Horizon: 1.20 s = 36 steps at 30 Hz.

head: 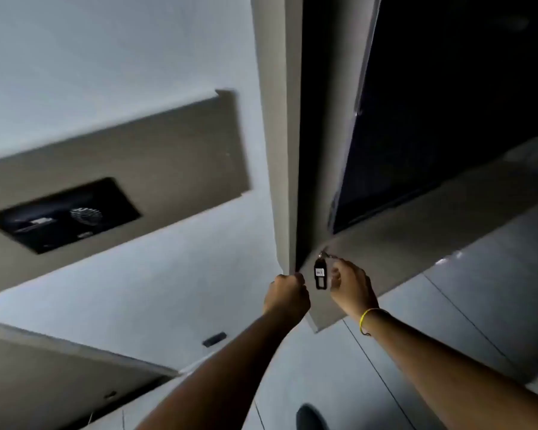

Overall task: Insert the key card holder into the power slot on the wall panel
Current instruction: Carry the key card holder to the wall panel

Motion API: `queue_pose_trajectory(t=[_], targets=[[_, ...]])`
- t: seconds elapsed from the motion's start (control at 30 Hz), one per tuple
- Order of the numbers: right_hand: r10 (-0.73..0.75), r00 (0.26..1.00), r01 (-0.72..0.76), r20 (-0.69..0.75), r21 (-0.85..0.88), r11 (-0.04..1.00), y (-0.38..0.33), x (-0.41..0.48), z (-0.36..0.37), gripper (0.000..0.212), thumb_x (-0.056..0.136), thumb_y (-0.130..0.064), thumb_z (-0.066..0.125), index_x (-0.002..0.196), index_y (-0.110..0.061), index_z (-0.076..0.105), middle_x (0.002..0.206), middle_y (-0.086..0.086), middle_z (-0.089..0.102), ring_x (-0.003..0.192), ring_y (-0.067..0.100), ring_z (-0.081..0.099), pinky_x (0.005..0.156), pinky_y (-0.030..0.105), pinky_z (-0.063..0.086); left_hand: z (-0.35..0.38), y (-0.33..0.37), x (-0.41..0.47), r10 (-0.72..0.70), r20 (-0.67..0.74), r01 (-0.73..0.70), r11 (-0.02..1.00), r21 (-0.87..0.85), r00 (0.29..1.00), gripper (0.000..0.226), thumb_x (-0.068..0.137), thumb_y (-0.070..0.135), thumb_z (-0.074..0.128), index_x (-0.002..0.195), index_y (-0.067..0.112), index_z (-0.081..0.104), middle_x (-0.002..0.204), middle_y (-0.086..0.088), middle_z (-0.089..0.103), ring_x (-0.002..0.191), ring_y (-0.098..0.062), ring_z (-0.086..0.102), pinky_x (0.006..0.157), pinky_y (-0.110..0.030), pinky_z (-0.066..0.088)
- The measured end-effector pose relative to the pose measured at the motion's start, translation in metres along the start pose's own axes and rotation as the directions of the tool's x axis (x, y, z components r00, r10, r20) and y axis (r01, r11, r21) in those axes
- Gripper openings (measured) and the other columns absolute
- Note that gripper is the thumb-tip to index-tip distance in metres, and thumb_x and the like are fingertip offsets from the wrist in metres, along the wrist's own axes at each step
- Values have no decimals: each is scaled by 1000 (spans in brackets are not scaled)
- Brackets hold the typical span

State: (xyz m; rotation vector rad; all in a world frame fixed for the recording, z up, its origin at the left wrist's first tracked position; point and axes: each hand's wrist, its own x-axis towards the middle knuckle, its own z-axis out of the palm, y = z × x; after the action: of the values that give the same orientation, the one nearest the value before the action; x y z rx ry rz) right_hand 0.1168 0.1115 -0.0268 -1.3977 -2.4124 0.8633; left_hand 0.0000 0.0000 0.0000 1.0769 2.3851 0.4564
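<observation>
1. The right hand (351,285) pinches the ring of the dangling key card holder (320,273), so it hangs free by the door edge (288,181).
2. The left hand (288,294), fist closed, grips that edge.
3. No power slot shows.

Dim, tilted scene. Low in the centre of the frame, left hand (288,294) closed into a fist at the edge of a pale door frame (281,150). Just right of it, right hand (351,287) pinching a metal ring from which a black key card holder (320,273) hangs. Yellow band (364,319) around the right wrist. Dark wall panel (62,214) at middle left, well apart from both hands.
</observation>
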Motion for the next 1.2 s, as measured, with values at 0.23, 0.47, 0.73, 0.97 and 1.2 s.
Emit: queue_pose_trajectory(t=[0.23, 0.47, 0.73, 0.97, 1.2], targets=[[320, 941, -337, 107, 256, 906, 62, 68, 78, 10, 90, -5, 62, 94, -3, 71, 102, 16, 75, 97, 32, 67, 84, 39, 55, 98, 3, 102, -135, 50, 143, 954, -262, 990, 35, 96, 14, 59, 131, 6, 61, 119, -17, 73, 110, -38, 67, 76, -31, 46], [347, 930, -362, 121, 457, 812, 60, 102, 112, 20, 87, -7, 59, 94, -10, 77, 87, 9, 70, 90, 31, 68, 80, 45, 58, 125, 2, 155, -393, 85, 388, 809, -442, 916, 25, 96, 4, 59, 119, -1, 68, 95, -13, 65, 103, -39, 67, 85, -38, 59], [431, 829, -559, 356, 545, 625, 63, 75, 100, 33, 97, 3, 55, 79, -20, 73, 65, 4, 64, 58, 21, 59, 50, 28, 48, 112, -32, 114, -398, 256, 463, 615, -638, 881, 19, 90, 5, 62, 88, 7, 80, 92, -23, 78, 81, -33, 74, 79, -46, 65], [204, 870, -469, 449, 624, 625, -18, 11, 70, 16, 90, 2, 69, 101, -1, 80, 83, 13, 76, 74, 27, 68, 60, 30, 50, 17, -96, 30, -184, 274, 330, 500, -801, 944, 12, 91, 2, 69, 93, -3, 79, 75, -12, 74, 67, -18, 70, 64, -26, 58], [-158, 905, -198, 395, 719, 666, -203, -16, 14, 15, 81, 3, 79, 79, -11, 84, 77, 9, 80, 68, 24, 76, 51, 29, 54, -171, -143, -49, -91, -2, 45, 505, -862, 996, 17, 93, 8, 73, 102, -7, 77, 85, -15, 76, 72, -20, 71, 69, -29, 58]])
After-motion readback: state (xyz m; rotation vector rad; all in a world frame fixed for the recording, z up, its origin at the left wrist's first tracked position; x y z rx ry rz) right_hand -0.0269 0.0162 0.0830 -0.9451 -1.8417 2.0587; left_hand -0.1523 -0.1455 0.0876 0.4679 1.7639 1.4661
